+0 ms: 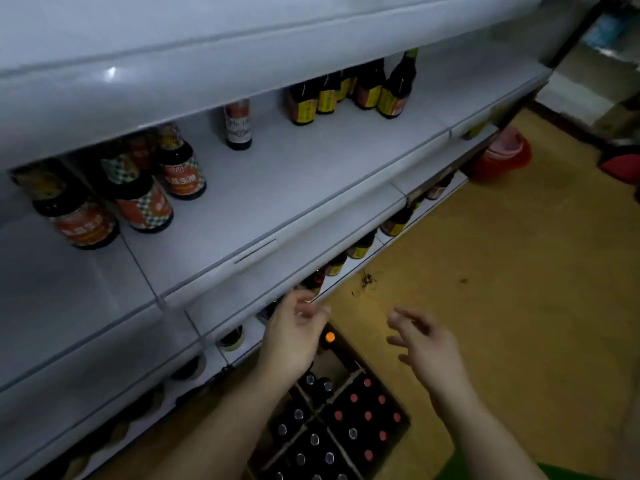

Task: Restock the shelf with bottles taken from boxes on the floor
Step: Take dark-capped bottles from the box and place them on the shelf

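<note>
Two hands to enter first. How do they stand? (Checker)

Left hand [294,334]: holds nothing, fingers loosely curled, just in front of the lower shelf edge and above the box. Right hand [426,344]: holds nothing, fingers spread, out over the floor [519,306], apart from the left. (Clerk)

Stock on the floor? (Checker)

One cardboard box [398,434], open, split into cells by dividers, standing close against the foot of the shelf, below both forearms. Contents, all upright:
- red-capped bottles [367,415], right-hand cells;
- silver-capped bottles [299,414], left-hand cells;
- one orange-capped bottle [330,337] at the far end, just beside the left hand's fingers.
(Clerk)

And the shelf? (Checker)

Middle shelf [294,188], white board, three lots with bare board between them:
- orange-labelled bottles [145,202], a cluster at the left;
- one pale-labelled bottle [238,124], alone, toward the back;
- yellow-labelled bottles [346,95], dark glass, grouped at the far back.
The tier beneath holds a row of lower bottles [394,223], mostly hidden under the shelf edge; count cannot be told. (Clerk)

Anything else? (Checker)

One red bin [502,157] on the floor beyond the shelf's far end. (Clerk)
</note>
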Demonstrator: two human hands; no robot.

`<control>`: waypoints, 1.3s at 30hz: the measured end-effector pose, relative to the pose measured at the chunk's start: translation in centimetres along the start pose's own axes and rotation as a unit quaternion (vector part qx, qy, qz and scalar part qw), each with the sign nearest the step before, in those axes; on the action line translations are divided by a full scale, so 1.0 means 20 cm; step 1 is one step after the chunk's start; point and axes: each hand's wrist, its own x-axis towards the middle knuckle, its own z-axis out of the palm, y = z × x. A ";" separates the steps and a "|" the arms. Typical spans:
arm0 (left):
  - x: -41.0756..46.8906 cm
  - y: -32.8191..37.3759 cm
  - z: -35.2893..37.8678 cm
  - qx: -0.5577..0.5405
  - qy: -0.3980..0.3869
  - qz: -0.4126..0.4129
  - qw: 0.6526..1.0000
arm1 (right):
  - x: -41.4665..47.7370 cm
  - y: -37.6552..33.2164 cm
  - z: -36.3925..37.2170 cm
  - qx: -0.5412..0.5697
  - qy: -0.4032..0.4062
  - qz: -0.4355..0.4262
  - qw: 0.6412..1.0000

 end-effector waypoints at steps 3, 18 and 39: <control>0.11 -0.22 0.11 0.008 0.021 -0.033 0.999 | 0.20 0.21 0.05 -0.025 -0.036 0.027 0.999; 0.74 -1.53 0.73 0.082 0.038 -0.117 0.989 | 1.27 1.40 0.58 -0.081 -0.053 0.033 0.995; 1.19 -2.46 0.97 0.298 0.045 -0.093 0.949 | 2.08 2.16 1.06 -0.301 -0.107 -0.057 0.946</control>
